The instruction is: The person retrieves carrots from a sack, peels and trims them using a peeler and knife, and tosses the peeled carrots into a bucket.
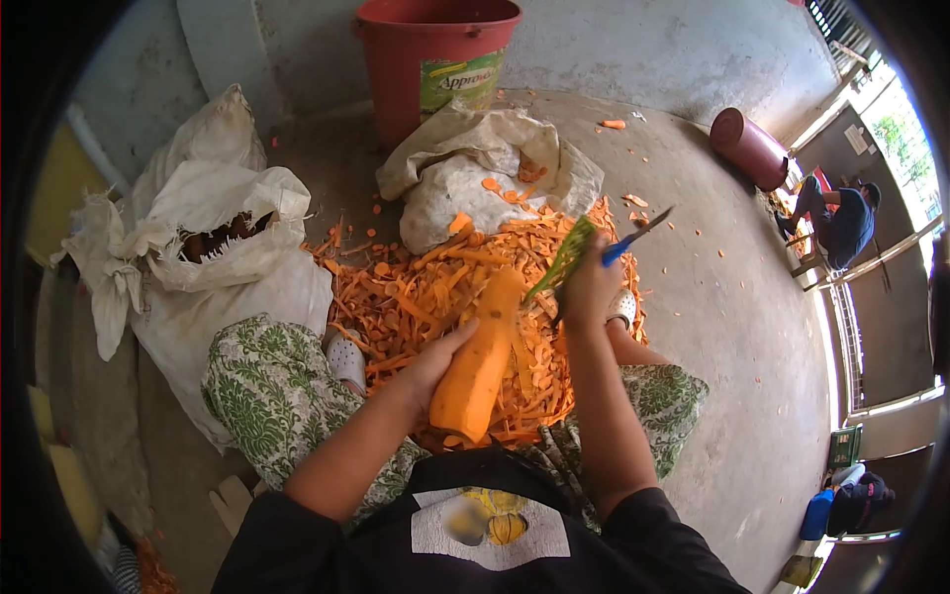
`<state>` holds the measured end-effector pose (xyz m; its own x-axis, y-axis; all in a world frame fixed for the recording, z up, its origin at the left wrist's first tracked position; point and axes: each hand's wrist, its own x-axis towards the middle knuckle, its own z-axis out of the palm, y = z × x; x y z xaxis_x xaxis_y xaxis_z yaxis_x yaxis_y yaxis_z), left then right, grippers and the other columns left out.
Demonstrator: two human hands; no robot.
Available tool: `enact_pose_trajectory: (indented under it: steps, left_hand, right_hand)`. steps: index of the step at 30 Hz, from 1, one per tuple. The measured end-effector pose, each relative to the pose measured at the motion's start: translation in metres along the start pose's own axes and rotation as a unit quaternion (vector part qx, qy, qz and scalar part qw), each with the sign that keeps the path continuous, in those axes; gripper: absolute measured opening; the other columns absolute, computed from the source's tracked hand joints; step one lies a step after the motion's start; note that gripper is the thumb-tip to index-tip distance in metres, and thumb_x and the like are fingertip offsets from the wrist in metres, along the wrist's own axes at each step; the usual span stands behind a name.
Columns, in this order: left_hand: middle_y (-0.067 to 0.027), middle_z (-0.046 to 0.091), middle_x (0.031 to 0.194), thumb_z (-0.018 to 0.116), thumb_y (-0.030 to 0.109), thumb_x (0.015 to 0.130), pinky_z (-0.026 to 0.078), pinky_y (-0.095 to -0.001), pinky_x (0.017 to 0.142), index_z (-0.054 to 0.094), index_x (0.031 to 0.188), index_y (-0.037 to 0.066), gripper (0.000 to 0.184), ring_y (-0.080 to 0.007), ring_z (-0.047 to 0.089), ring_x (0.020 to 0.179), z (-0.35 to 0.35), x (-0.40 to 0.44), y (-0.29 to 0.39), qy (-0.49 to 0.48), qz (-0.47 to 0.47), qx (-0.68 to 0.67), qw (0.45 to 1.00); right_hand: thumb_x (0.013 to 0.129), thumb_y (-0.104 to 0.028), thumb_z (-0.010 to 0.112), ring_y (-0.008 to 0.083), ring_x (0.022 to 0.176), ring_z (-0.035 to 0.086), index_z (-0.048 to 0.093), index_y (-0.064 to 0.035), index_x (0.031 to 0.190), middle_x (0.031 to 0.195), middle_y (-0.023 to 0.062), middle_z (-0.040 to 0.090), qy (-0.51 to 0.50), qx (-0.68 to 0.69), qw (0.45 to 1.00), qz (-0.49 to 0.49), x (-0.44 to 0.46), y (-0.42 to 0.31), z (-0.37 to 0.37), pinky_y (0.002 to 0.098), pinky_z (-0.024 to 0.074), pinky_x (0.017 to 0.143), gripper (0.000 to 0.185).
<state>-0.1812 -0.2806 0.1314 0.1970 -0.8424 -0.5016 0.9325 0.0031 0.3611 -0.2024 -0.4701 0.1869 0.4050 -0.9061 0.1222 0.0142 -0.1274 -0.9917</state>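
Observation:
A large peeled carrot [479, 366] is held upright at a slant in my left hand [442, 362], which grips its lower left side. My right hand [591, 285] is closed round a green peeler [564, 259] and a knife with a blue handle [616, 251], its blade pointing up and right. The peeler's tip is close to the carrot's upper right side. Beneath both hands spreads a heap of orange peelings [416, 303] on the floor, between my feet in white clogs.
A red bucket [396, 74] stands at the wall behind a whitish sack [445, 203]. An open white sack [233, 297] is at the left. A dark red barrel [747, 148] lies farther right. Two other people [849, 228] are at the far right.

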Motion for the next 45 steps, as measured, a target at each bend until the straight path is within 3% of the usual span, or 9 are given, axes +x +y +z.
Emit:
enact_pose_trajectory:
  steps: [3,5,9,13,15,20,23,28,45]
  left_hand:
    - [-0.0146,0.059,0.085,0.043,0.045,0.085,0.053,-0.0383,0.056,0.047,0.108,0.002,0.049,-0.0279,0.061,0.066,-0.004,0.001,0.007,-0.031,0.033,-0.023,0.999]
    - [-0.0154,0.058,0.086,0.043,0.046,0.084,0.052,-0.0404,0.054,0.046,0.108,0.003,0.049,-0.0292,0.061,0.065,-0.006,0.0,0.013,-0.032,0.04,-0.023,0.998]
    - [-0.0143,0.057,0.087,0.044,0.044,0.085,0.053,-0.0389,0.054,0.045,0.109,0.004,0.047,-0.0292,0.061,0.065,0.007,-0.016,0.024,-0.024,0.068,-0.029,0.997]
    - [-0.0118,0.057,0.088,0.045,0.041,0.086,0.053,-0.0349,0.057,0.045,0.11,0.004,0.044,-0.0245,0.061,0.066,0.003,-0.009,0.021,-0.012,0.09,-0.003,0.996]
    - [-0.0107,0.057,0.088,0.044,0.039,0.086,0.053,-0.0336,0.058,0.045,0.11,0.004,0.043,-0.0221,0.061,0.069,-0.004,-0.002,0.017,-0.002,0.103,0.006,0.995]
    - [-0.0077,0.058,0.091,0.043,0.037,0.088,0.052,-0.0303,0.063,0.047,0.11,0.005,0.039,-0.0164,0.06,0.073,-0.009,0.006,0.015,0.018,0.1,0.013,0.995]
    - [-0.0079,0.058,0.092,0.042,0.038,0.088,0.052,-0.0304,0.063,0.047,0.111,0.005,0.041,-0.0164,0.06,0.074,-0.013,0.008,0.018,0.025,0.099,0.023,0.995]
    - [-0.008,0.058,0.095,0.039,0.041,0.088,0.05,-0.0314,0.069,0.047,0.111,0.005,0.044,-0.0172,0.058,0.081,-0.008,0.006,0.019,0.073,0.086,0.051,0.992]
    - [-0.0102,0.057,0.1,0.029,0.043,0.091,0.049,-0.0347,0.073,0.046,0.112,0.005,0.046,-0.0202,0.058,0.085,-0.015,0.014,0.009,0.037,0.066,0.024,0.997]
  right_hand:
    - [0.089,-0.027,0.043,0.0098,0.052,0.04,0.047,-0.0026,0.07,0.057,0.0015,0.044,-0.065,-0.103,0.987,-0.105,-0.032,0.017,0.004,0.0262,0.0328,0.048,0.031]
    - [0.089,-0.028,0.045,0.0104,0.051,0.038,0.043,-0.0032,0.067,0.055,0.0013,0.041,-0.067,-0.068,0.995,-0.03,-0.026,0.042,0.0,0.0275,0.0312,0.047,0.033]
    - [0.089,-0.029,0.045,0.0081,0.05,0.03,0.038,-0.0068,0.062,0.054,-0.0032,0.033,-0.005,-0.093,0.991,-0.096,-0.016,0.057,-0.01,0.0253,0.0261,0.047,0.035]
    - [0.09,-0.026,0.044,0.0072,0.047,0.033,0.043,-0.0052,0.065,0.054,-0.0026,0.038,0.007,-0.058,0.998,-0.012,-0.029,0.019,-0.008,0.0241,0.0278,0.045,0.033]
    - [0.09,-0.026,0.043,0.0077,0.046,0.033,0.044,-0.0051,0.067,0.054,-0.0033,0.038,-0.042,0.034,0.997,-0.051,-0.042,0.006,0.002,0.0243,0.0283,0.044,0.031]
    - [0.089,-0.028,0.046,0.0099,0.048,0.037,0.049,-0.0031,0.076,0.053,0.0046,0.039,-0.096,-0.141,0.969,-0.18,-0.047,0.029,-0.003,0.0252,0.0319,0.046,0.028]
    - [0.089,-0.028,0.046,0.0095,0.047,0.034,0.045,-0.0035,0.071,0.052,0.0024,0.038,-0.059,-0.106,0.977,-0.174,-0.041,0.032,-0.007,0.0261,0.03,0.045,0.03]
    - [0.089,-0.025,0.045,0.0053,0.048,0.033,0.04,-0.007,0.063,0.053,-0.0038,0.036,-0.091,0.016,0.996,-0.004,-0.053,0.002,0.001,0.0227,0.0261,0.044,0.032]
    - [0.088,-0.025,0.047,0.0145,0.044,0.034,0.042,-0.0011,0.067,0.049,0.0075,0.038,-0.131,-0.106,0.984,-0.063,-0.09,0.011,0.015,0.0311,0.0306,0.043,0.033]
